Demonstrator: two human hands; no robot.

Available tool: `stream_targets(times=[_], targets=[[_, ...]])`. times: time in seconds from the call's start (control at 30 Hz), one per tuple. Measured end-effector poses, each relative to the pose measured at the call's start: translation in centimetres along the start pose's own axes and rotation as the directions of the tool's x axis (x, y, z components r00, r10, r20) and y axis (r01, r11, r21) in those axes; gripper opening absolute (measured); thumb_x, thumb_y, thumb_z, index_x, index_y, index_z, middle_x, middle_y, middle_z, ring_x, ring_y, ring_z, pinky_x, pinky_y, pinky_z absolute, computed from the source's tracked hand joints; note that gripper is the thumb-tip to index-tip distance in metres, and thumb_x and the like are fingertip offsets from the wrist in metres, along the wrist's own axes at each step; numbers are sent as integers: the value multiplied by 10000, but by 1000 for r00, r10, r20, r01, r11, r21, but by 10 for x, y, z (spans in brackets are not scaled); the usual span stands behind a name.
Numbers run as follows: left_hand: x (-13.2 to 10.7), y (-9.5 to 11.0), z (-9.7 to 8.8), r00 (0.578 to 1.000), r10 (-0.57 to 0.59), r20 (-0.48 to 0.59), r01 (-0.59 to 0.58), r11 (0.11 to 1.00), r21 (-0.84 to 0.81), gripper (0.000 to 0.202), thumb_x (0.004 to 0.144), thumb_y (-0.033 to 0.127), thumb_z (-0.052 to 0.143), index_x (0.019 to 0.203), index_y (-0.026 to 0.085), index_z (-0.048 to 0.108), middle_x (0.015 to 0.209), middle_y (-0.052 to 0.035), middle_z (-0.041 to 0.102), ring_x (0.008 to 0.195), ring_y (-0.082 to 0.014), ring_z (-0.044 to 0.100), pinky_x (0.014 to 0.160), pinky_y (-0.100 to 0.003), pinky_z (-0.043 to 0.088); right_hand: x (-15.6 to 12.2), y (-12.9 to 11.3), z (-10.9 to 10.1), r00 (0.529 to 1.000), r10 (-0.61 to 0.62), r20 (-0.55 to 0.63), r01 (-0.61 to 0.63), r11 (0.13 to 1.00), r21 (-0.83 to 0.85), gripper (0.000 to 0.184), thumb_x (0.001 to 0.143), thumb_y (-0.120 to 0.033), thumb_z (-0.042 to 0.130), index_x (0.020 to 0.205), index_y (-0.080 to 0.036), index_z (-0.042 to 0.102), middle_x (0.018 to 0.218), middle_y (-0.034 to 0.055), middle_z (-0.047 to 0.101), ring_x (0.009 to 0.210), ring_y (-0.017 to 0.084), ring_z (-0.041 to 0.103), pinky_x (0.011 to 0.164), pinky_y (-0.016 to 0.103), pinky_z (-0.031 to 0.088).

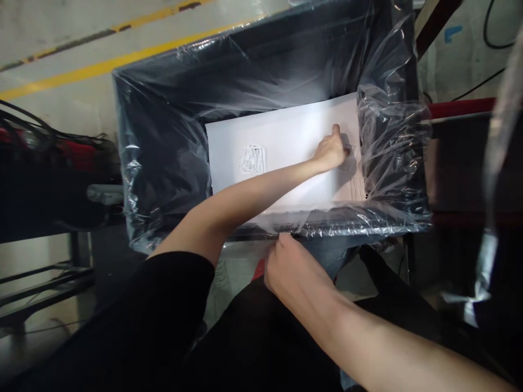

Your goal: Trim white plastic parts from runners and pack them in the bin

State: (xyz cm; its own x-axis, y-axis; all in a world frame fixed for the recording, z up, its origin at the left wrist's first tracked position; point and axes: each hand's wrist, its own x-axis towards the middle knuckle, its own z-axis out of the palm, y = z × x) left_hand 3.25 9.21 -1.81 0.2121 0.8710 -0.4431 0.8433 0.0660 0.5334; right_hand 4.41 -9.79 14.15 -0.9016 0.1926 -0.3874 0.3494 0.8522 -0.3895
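A dark bin [163, 163] lined with a clear plastic bag [392, 141] stands in front of me. On its bottom lies a white sheet [281, 136] with an embossed patch near its left part. My left hand [332, 149] reaches deep inside and presses on the sheet's right part, fingers curled, thumb up. My right hand [292, 267] is at the bin's near rim, fingers closed on the edge of the plastic liner.
A grey floor with yellow lines [102, 65] runs beyond the bin. A dark rack with cables [44, 158] stands at the left. Red-edged equipment [461, 109] and more clear plastic [502, 136] are at the right.
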Motion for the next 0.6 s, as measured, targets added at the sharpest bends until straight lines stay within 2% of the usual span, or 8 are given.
stream_targets(times=[0.07,0.13,0.3,0.4,0.5,0.6], targets=[[-2,3,2,1000,7,2,-6,1000,-18,671,908,332,771,1455,111,452,1344,-250,666,1166,-361,693,965,-485,575,0,-1,1,1000,6,-10,-6,1000,10,239,1053,-167,613,1157,-193,827,1014,109,803,967,252,708,936,409,507],[-6,6,1,999,36,8,-37,999,40,720,838,336,850,1422,122,486,1407,-250,622,1214,-399,672,984,-512,574,0,-1,2,1000,14,-22,-14,1000,12,240,1057,-181,610,1162,-199,825,1007,103,802,964,256,709,937,416,510],[-15,5,-6,993,116,25,-119,965,234,575,810,159,794,1338,128,568,1440,-205,605,1331,-393,596,1069,-507,558,1,0,1,1000,4,-10,-4,1000,-12,262,1061,-177,587,1179,-200,820,1025,102,805,960,261,712,914,417,519],[-17,5,-6,993,116,22,-118,965,234,548,871,268,784,1350,112,568,1439,-212,592,1331,-392,586,1084,-515,549,-1,0,-2,1000,-2,-11,1,999,-41,237,1054,-179,606,1135,-196,828,994,101,805,927,252,715,887,400,522],[-19,7,-1,996,95,3,-93,973,213,637,908,390,775,1399,65,533,1449,-247,558,1307,-403,592,1075,-524,546,-3,-1,-1,999,0,-42,-2,998,-60,224,1058,-189,610,1090,-202,831,972,93,803,906,239,714,894,391,523],[-15,5,-2,987,153,47,-160,945,284,672,831,244,799,1425,77,532,1497,-239,528,1359,-406,543,1101,-525,529,-3,-3,4,999,-7,-54,3,997,-74,236,1069,-202,592,1101,-208,826,996,95,805,917,237,714,912,397,525]])
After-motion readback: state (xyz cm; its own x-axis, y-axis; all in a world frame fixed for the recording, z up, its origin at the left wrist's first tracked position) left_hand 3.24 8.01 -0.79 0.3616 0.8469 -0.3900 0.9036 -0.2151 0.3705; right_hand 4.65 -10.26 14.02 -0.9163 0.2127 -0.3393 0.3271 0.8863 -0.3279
